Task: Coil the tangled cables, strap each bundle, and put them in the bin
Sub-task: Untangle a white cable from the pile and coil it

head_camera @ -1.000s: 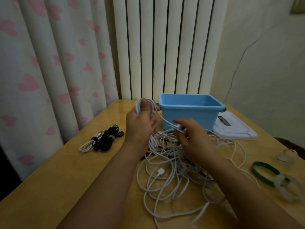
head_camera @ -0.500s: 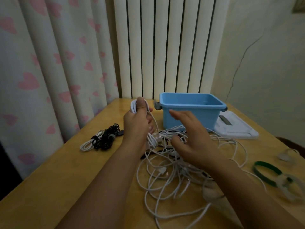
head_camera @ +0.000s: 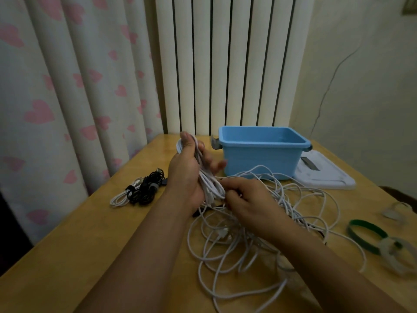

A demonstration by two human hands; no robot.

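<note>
Coil could snag on the messy pile
Left hand (head_camera: 187, 175) grips the white cable coil (head_camera: 208, 181); right hand (head_camera: 246, 199) pinches its strand, and a knot in the tangled cables (head_camera: 259, 233) might yank loops loose.

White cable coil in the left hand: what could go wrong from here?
1. The left hand holds the white cable coil with loosely spread fingers; loops may slip free.
2. The right hand feeds from the tangled white cable pile; a knot could snag.
3. Dragged cable might catch the green strap loop.
</note>
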